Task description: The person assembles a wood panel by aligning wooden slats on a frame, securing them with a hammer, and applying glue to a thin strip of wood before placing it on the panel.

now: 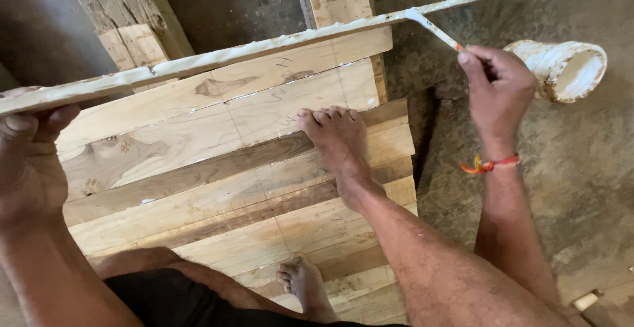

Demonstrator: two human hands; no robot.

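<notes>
My left hand (26,162) grips the near-left end of a long thin wooden strip (218,56), holding it on edge above the stacked planks (218,168). My right hand (498,86) is pinched shut on a small brush (436,31), its tip touching the strip toward the far right. Hands well apart, one at each end of the work.

Progress, as I judge it: white glue already coats the strip's top edge almost all the way from my left hand to the brush — looks mostly done. The last stretch right of the brush also looks whitish, so little seems left; I can't tell if the coat is even.

My bare right foot (337,145) stands on the planks, other foot's toes near the bottom edge. Pencil marks on the upper planks, too faint to make out.

Containers: one round white glue-smeared pot (564,69) lies on its side on the dirt floor (581,188), just right of my right hand, mouth facing right. No labels or signs visible. A red-orange thread sits on my right wrist.
</notes>
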